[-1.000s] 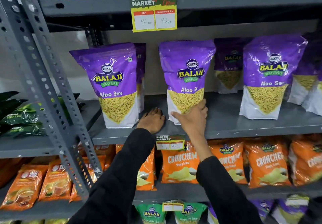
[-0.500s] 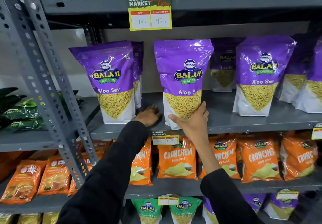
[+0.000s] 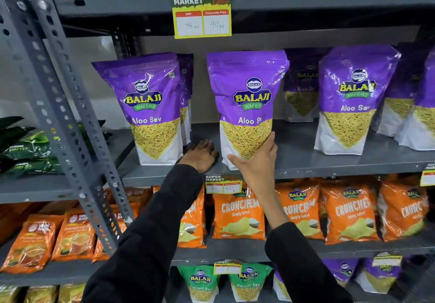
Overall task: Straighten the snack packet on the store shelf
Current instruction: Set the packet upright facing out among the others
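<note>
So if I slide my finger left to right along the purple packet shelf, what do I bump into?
Left Aloo Sev packet → left hand, flat on the shelf → middle Aloo Sev packet, its base cupped by the right hand → right Aloo Sev packet.

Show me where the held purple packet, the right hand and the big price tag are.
Purple packet (image 3: 247, 83): head view, its purple front.
Right hand (image 3: 256, 161): head view, back of the hand.
Price tag (image 3: 202, 14): head view, tag centre.
</note>
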`<state>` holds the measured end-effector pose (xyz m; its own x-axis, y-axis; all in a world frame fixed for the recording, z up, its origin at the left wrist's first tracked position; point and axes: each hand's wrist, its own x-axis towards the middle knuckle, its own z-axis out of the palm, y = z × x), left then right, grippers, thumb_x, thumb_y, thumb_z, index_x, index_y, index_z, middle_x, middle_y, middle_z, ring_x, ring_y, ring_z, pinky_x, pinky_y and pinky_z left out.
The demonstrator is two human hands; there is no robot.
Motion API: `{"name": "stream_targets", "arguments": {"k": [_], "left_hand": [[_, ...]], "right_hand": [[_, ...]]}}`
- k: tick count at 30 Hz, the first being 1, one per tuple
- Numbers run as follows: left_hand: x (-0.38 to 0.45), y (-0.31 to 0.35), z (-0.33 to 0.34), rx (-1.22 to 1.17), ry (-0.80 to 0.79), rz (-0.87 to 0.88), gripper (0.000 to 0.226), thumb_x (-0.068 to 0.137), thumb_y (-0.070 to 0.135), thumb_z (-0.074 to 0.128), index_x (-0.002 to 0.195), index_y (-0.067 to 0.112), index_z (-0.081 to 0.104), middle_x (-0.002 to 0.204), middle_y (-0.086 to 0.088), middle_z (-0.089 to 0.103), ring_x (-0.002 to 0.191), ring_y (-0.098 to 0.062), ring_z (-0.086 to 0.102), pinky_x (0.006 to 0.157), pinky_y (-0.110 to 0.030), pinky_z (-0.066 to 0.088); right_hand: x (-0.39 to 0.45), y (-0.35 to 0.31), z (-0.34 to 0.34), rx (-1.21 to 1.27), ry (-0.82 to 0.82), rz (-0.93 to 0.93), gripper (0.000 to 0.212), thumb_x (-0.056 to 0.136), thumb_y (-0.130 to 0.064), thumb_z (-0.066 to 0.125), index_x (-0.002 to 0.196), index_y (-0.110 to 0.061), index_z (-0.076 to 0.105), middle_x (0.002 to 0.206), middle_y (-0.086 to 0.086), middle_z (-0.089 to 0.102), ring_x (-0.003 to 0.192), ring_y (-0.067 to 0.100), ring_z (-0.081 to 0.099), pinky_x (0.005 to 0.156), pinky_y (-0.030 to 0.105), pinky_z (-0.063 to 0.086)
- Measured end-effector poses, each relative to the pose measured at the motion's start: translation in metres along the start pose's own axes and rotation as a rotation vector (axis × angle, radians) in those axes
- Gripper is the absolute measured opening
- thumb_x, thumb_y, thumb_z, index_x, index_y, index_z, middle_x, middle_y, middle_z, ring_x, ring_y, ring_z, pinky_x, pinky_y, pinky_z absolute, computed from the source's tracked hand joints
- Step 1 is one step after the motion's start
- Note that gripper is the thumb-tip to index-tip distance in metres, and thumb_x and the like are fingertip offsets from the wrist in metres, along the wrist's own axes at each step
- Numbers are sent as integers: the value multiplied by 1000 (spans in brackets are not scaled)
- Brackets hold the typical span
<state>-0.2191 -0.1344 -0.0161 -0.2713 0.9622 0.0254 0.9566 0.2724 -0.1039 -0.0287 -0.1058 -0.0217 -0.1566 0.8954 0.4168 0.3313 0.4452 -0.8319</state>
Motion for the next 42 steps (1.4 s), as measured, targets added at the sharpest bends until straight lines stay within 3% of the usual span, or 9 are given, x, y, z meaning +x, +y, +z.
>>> {"name": "stream_targets", "arguments": {"k": [4,15,20,24,32,42], "left_hand": [[-1,0,0,45,9,-6,49,109,30,26,151,12,45,160,-15,34,156,-33,23,124,-57,25],[2,1,3,-132,50,-91,57,108,34,24,158,6,28,168,-12,26,158,-27,22,128,-49,18],[1,2,2,-141,68,-94,54,108,33,27,153,4,34,164,-14,31,155,-29,28,126,-49,21],[2,2,2,-141,63,-99,53,108,33,26,152,4,35,162,-15,33,153,-30,29,124,-49,23],[1,3,1,-124,40,-88,57,109,33,24,159,4,26,169,-14,23,159,-28,19,128,-49,18],[5,0,6,-88,29,-75,58,110,32,22,161,5,21,172,-13,15,161,-27,12,129,-48,16]], "right_hand": [[5,-4,7,-48,27,17,138,62,-50,90,160,-11,1,155,15,28,141,36,39,109,52,45],[20,-3,11,-95,40,-10,135,60,-60,88,157,-6,11,149,20,34,136,38,41,105,52,47],[34,7,-7,139,-47,-22,118,73,-58,80,156,-3,17,152,18,34,144,32,32,109,42,38],[36,5,-9,161,-46,-50,106,73,-54,82,151,-6,29,144,15,45,138,28,40,105,38,42],[34,2,-3,148,-63,-56,103,79,-54,77,153,-8,24,142,17,42,133,34,44,101,43,45],[37,4,-4,169,-81,-89,97,80,-52,77,151,-7,27,142,14,44,135,28,40,101,34,41]]}}
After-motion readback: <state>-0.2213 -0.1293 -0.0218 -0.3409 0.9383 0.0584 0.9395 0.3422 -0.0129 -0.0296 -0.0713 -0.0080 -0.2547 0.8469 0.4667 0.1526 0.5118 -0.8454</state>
